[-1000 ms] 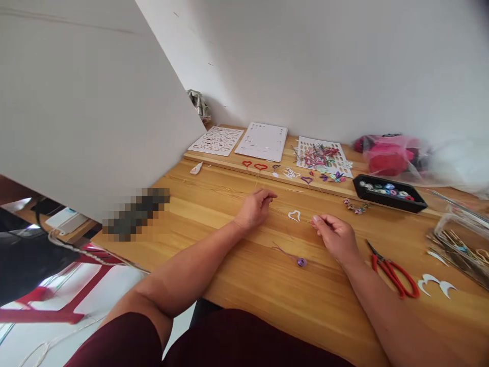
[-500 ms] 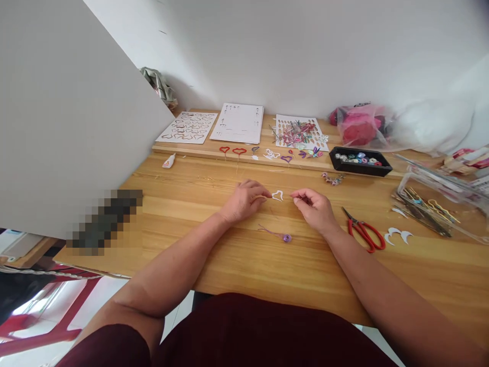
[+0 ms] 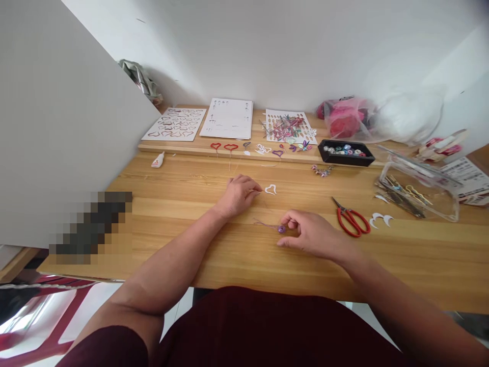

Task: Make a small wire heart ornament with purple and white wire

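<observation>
Viewed through my head-camera feed: tabletop (image 3: 237, 260), smooth grained wood with a soft sheen; scissors (image 3: 344, 210), dark metal with red, plastic-looking handles; heart-shaped outline (image 3: 268, 191), matt white, paper-like; box (image 3: 443, 200), clear glossy plastic; tray (image 3: 344, 158), smooth black; bag (image 3: 408, 120), crinkled translucent plastic; stacked sheets (image 3: 228, 120), matt paper; shirt (image 3: 267, 331), dull maroon cloth.
</observation>
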Demonstrator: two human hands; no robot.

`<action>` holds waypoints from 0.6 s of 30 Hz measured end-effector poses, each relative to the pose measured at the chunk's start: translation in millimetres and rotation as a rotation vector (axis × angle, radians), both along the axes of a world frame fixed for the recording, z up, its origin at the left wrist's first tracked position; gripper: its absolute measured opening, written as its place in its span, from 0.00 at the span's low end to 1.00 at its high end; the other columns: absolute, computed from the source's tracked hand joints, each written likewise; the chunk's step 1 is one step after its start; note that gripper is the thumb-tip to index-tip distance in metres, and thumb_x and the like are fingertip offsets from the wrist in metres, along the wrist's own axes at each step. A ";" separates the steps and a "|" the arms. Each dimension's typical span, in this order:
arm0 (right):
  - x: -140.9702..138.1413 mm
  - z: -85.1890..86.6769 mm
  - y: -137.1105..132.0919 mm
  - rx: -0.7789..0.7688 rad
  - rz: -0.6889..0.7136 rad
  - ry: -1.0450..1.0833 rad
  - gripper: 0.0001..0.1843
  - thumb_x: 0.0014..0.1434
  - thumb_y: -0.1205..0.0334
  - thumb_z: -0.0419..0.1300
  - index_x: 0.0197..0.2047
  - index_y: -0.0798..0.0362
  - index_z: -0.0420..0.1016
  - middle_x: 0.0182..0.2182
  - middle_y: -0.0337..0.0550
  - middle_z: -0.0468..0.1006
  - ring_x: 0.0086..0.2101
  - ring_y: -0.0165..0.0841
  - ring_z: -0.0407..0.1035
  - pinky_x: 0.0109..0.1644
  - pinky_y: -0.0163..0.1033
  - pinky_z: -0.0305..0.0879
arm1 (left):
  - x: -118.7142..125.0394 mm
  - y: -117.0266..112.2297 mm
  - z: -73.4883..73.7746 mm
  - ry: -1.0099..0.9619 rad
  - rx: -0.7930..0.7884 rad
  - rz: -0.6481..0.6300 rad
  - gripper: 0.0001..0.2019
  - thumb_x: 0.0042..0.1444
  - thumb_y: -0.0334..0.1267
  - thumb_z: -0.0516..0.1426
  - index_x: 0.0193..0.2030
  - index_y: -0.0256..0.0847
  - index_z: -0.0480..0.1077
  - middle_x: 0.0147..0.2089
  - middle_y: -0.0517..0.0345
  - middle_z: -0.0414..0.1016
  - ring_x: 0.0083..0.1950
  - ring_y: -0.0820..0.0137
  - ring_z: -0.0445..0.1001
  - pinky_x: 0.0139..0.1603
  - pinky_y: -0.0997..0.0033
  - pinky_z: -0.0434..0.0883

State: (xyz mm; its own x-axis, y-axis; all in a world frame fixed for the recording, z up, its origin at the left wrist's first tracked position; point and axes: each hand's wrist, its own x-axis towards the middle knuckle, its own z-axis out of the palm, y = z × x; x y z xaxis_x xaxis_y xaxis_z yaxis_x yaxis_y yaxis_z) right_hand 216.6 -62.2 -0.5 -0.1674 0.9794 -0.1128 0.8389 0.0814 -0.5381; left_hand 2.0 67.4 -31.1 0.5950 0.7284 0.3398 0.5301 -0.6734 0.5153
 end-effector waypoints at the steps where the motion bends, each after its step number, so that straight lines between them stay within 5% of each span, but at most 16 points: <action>1: -3.7 -3.1 -5.3 0.036 -0.013 -0.008 0.17 0.50 0.50 0.70 0.40 0.48 0.75 0.32 0.37 0.77 0.29 0.32 0.69 0.32 0.37 0.60 | 0.1 -0.3 0.0 -0.003 0.001 -0.001 0.08 0.61 0.34 0.56 0.42 0.42 0.78 0.45 0.51 0.79 0.51 0.61 0.72 0.53 0.58 0.63; 5: -9.8 -14.6 -15.7 0.142 -0.043 0.015 0.06 0.59 0.59 0.62 0.40 0.50 0.74 0.32 0.40 0.75 0.33 0.34 0.70 0.36 0.38 0.62 | 1.2 -1.6 -0.1 -0.067 0.004 -0.023 0.08 0.62 0.34 0.56 0.41 0.42 0.78 0.43 0.52 0.80 0.49 0.62 0.74 0.53 0.59 0.66; 9: -4.8 -9.0 -25.1 0.218 0.011 0.038 0.03 0.62 0.60 0.60 0.39 0.50 0.72 0.34 0.41 0.76 0.35 0.35 0.70 0.40 0.40 0.64 | 5.5 -8.2 7.9 -0.348 -0.085 -0.108 0.08 0.63 0.35 0.55 0.41 0.40 0.77 0.42 0.51 0.79 0.46 0.67 0.75 0.48 0.65 0.72; 14: -0.5 16.9 -45.0 0.320 0.093 -0.028 0.01 0.65 0.64 0.58 0.41 0.49 0.70 0.35 0.40 0.78 0.35 0.35 0.72 0.42 0.40 0.64 | 19.5 -43.2 35.3 -0.559 -0.548 -0.350 0.12 0.63 0.39 0.55 0.50 0.39 0.73 0.53 0.47 0.76 0.50 0.66 0.75 0.36 0.73 0.76; 18: 0.7 37.1 -56.9 0.457 0.078 -0.070 0.03 0.64 0.64 0.58 0.41 0.48 0.72 0.35 0.40 0.79 0.35 0.34 0.73 0.41 0.39 0.65 | 27.0 -78.5 50.9 -0.556 -0.956 -0.534 0.20 0.62 0.47 0.58 0.57 0.41 0.69 0.58 0.45 0.72 0.57 0.60 0.74 0.37 0.73 0.76</action>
State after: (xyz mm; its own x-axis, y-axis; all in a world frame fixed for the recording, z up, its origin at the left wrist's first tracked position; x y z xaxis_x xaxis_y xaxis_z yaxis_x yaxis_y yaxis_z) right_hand 217.3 -119.1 36.6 -0.2501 0.9162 0.3131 0.8537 0.3612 -0.3751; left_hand 29.0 -11.1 19.7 0.8396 0.5328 0.1057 -0.1462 0.0343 0.9887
